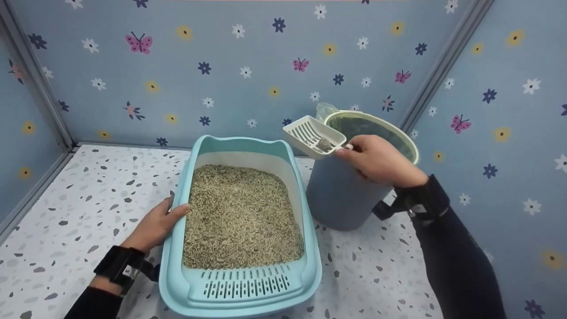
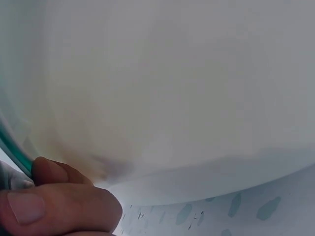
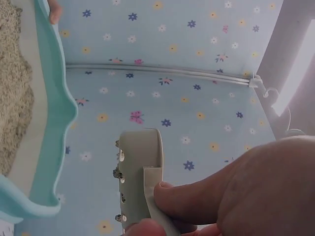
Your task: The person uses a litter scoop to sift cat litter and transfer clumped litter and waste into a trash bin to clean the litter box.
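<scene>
A pale slotted litter scoop [image 1: 310,134] is in my right hand [image 1: 376,160], which holds it by its short handle beside the bin's rim. One greyish clump [image 1: 324,144] lies in the scoop, near the handle end. In the right wrist view the scoop [image 3: 135,182] shows from behind its handle, with bits poking through its slots and my thumb along the handle. My left hand [image 1: 153,223] grips the left side of the turquoise litter box [image 1: 172,261], thumb over its rim. Granular tan litter [image 1: 243,212] fills the box floor.
A blue-grey bin [image 1: 341,195] with a yellowish rim [image 1: 414,148] and a clear liner [image 1: 327,110] stands right of the box. Flower-patterned walls [image 1: 248,48] close in the back and sides. The speckled tabletop [image 1: 88,199] lies beneath everything.
</scene>
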Motion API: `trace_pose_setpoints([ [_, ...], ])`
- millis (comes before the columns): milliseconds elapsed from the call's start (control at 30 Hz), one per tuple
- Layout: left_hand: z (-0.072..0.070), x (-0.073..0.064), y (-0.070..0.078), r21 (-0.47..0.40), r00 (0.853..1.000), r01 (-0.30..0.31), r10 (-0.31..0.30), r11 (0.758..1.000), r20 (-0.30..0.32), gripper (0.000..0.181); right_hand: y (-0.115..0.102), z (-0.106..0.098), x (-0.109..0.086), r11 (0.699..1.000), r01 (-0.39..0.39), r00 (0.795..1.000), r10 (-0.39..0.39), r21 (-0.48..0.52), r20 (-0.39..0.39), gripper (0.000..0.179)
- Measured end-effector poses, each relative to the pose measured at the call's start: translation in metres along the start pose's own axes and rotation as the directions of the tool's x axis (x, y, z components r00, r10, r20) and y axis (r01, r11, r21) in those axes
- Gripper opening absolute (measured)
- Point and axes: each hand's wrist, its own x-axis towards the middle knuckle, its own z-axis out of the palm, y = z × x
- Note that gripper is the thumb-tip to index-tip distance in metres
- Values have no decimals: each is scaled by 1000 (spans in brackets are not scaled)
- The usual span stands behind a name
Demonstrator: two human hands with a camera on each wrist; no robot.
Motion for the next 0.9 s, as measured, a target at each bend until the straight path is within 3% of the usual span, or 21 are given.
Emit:
trace_pose_setpoints([
  [367,1,0,-1,-16,1000,-20,20,1000,8,86,41,-44,7,987,-149,985,154,58,-81,42],
  [633,2,-1,0,-17,999,-41,41,999,5,80,65,-43,17,975,-216,964,220,44,-147,29],
  [900,1,0,-2,-7,999,-41,41,999,6,81,73,-35,24,962,-238,947,199,-133,-252,17],
])
